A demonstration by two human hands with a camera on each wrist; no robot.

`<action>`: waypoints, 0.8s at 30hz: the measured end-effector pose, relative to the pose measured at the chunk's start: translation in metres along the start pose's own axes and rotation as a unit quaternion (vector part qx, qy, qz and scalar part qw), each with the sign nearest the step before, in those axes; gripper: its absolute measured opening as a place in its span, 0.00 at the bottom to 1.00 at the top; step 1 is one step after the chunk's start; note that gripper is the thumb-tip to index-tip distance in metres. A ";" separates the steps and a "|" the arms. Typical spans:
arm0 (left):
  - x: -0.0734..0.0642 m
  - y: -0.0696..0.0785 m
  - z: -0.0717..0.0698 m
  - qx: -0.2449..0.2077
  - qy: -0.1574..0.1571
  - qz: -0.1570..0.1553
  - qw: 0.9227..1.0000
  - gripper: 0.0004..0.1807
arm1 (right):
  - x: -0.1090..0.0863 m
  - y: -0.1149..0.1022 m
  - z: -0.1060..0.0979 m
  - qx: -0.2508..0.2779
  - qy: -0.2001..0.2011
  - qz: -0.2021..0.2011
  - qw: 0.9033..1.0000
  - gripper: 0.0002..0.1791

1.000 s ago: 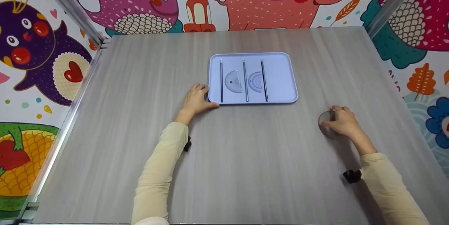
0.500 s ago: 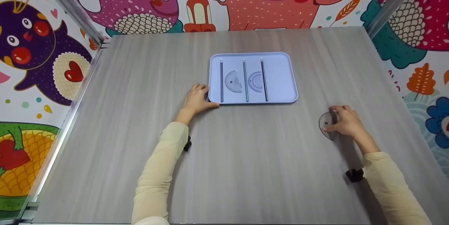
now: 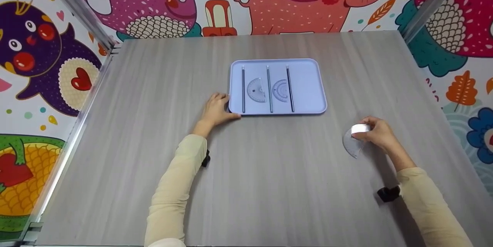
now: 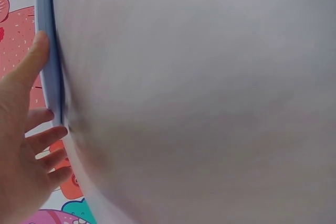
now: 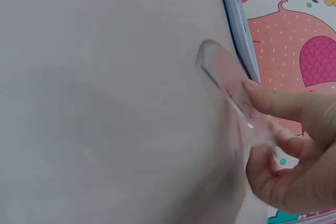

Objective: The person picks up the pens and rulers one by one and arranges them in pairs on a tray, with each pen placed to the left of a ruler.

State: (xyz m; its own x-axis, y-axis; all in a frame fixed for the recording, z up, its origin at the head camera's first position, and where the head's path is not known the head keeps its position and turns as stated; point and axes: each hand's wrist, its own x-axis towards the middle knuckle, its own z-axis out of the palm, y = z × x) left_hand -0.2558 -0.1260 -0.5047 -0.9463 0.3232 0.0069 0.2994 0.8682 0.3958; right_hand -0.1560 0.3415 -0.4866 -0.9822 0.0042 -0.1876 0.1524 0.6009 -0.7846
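A clear protractor (image 3: 351,143) is tilted above the table in my right hand (image 3: 376,133), pinched between thumb and fingers, with glare on its upper part. The right wrist view shows the same protractor (image 5: 223,74) nearly edge-on, its lower part behind the fingers. My left hand (image 3: 217,110) rests at the near left corner of a pale lilac tray (image 3: 310,85), thumb along the front edge and fingers at the left side. In the tray lie dark pencils (image 3: 243,89) and a green pencil (image 3: 270,89), with protractors (image 3: 255,89) between them.
The grey wood-grain table (image 3: 285,177) extends around the tray. Printed cartoon walls (image 3: 300,8) and metal posts (image 3: 73,8) bound its back and sides. Right of the last pencil, bare tray floor shows.
The protractor in my right hand has turned and moved slightly left, its surface now catching glare. My left hand and the tray keep their places.
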 end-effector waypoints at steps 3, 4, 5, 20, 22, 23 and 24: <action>0.000 0.000 0.000 0.001 0.002 0.000 1.000 0.47 | 0.001 -0.004 0.004 0.094 -0.020 0.012 0.995 0.19; 0.000 -0.001 0.000 0.002 0.002 0.001 1.000 0.47 | 0.001 -0.006 0.006 0.126 -0.029 0.020 0.991 0.17; 0.000 -0.001 0.000 0.003 0.003 0.003 1.000 0.47 | 0.002 -0.007 0.007 0.161 -0.040 0.028 0.986 0.15; 0.000 -0.001 0.000 0.003 0.007 0.006 1.000 0.47 | 0.015 -0.022 0.019 0.455 -0.156 0.089 0.872 0.14; 0.000 -0.001 0.000 0.002 0.007 0.005 1.000 0.47 | 0.017 -0.025 0.021 0.473 -0.156 0.088 0.863 0.14; 0.000 -0.001 0.000 0.000 0.007 0.005 1.000 0.47 | 0.018 -0.027 0.021 0.479 -0.156 0.087 0.859 0.14; 0.000 -0.001 0.000 0.000 0.006 0.004 1.000 0.47 | 0.019 -0.028 0.021 0.485 -0.155 0.087 0.856 0.15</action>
State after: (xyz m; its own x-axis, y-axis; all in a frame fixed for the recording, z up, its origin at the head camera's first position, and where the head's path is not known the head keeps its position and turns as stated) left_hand -0.2559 -0.1263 -0.5052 -0.9451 0.3260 0.0217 0.3076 0.8655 0.3953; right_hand -0.1768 0.3077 -0.4808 -0.8827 -0.2758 -0.3804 0.4592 -0.3350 -0.8228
